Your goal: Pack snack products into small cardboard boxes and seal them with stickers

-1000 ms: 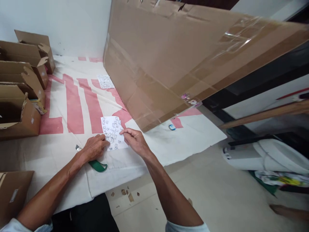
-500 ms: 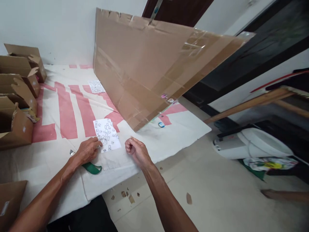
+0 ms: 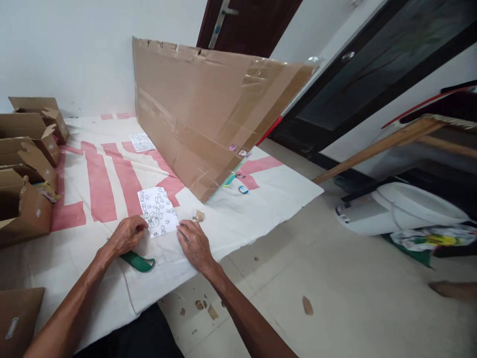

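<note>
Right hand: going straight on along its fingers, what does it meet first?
Probably the white paper sheet printed with small dark squares, its corner just ahead of the right hand; the small crumpled tan scrap lies right of that line.

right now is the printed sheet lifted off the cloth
No, the printed sheet lies flat on the cloth, the left hand at its near left corner and the right hand just beside it.

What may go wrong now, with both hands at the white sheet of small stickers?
The green-handled tool lies by the wrist of the left hand; pulling back might catch it. The big taped brown cardboard panel stands tilted on the white and red cloth and could slide onto the white sticker sheet.
</note>
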Tool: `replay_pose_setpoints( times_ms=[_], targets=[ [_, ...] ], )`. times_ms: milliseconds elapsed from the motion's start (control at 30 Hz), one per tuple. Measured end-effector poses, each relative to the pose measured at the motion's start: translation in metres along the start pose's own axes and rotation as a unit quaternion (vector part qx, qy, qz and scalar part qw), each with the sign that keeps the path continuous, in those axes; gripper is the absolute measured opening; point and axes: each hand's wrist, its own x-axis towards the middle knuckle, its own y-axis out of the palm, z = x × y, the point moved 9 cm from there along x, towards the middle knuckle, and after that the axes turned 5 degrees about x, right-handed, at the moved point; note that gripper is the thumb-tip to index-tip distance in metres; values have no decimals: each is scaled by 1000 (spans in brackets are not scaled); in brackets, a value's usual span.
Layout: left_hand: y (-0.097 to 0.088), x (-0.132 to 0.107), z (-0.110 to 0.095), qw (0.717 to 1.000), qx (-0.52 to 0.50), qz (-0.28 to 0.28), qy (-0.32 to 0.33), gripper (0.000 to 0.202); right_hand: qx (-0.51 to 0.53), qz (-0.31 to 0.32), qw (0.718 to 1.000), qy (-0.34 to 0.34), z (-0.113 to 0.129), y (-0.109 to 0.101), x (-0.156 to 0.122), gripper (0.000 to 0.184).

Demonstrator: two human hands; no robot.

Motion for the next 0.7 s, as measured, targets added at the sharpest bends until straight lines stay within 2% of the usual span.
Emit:
replay_pose_setpoints(
  times_ms=[200, 300, 400, 533, 600, 700],
  targets=[
    [-34, -20, -14, 997, -2, -73, -19, 14, 7, -12, 1000, -24, 6, 4, 3, 29],
    [-54, -44, -16, 991, -14, -126, -45, 15, 35, -35, 998, -25, 5, 0, 0, 28],
    [-64, -78, -14, 981, -31, -177, -73, 16, 80, -77, 994, -20, 8, -10, -4, 24],
    [-56, -132, -12, 966, -67, -218, -119, 17, 130, -108, 985, -23, 29, -18, -11, 19],
    [-45, -159, -15, 958, -78, -229, -151, 18, 145, -88, 984, -50, 50, -13, -16, 18],
    [-28, -195, -29, 951, -78, -240, -177, 23, 149, -26, 983, -102, 84, 8, -29, 18]
  ],
)
